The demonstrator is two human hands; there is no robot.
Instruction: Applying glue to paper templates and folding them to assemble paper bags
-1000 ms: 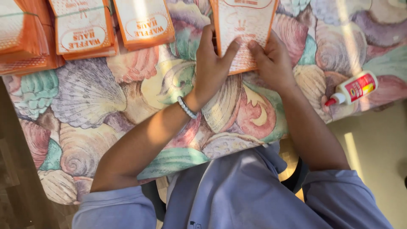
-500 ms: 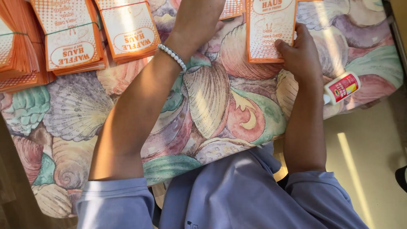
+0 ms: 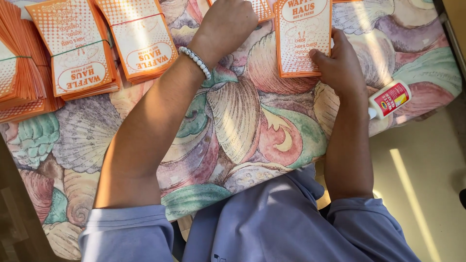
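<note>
While both arms reach toward the top of the frame, the scene reads as follows.

Right hand grip: the right hand (image 3: 342,65) lies right of centre near the top, its fingers spread and laid along the right edge and lower right corner of an orange paper bag (image 3: 302,39), with the thumb pressing on the bag's face; it holds the bag flat against the surface rather than closing round it.

Left hand grip: the left hand (image 3: 228,24) is at the top centre, curled into a loose fist, knuckles up, resting on another orange bag (image 3: 262,8) at the upper edge; whether the fingers actually pinch that bag cannot be told.

Wrist: a white beaded bracelet (image 3: 195,61) circles the left wrist.

Held bag: it lies flat, upper right of centre, its top cut off by the frame.

Stacks: two banded stacks of orange bags (image 3: 111,43) lie at the upper left, well apart from both hands.

Fanned pile: a fanned bundle of bags (image 3: 22,77) sits at the far left edge.

Glue bottle: a small white glue bottle (image 3: 388,99) with a red label lies on its side near the right wrist, at the surface's right edge.

Surface: the shell-patterned tablecloth (image 3: 242,126) covers it.

Clothing: blue sleeves (image 3: 272,223) fill the bottom.
</note>
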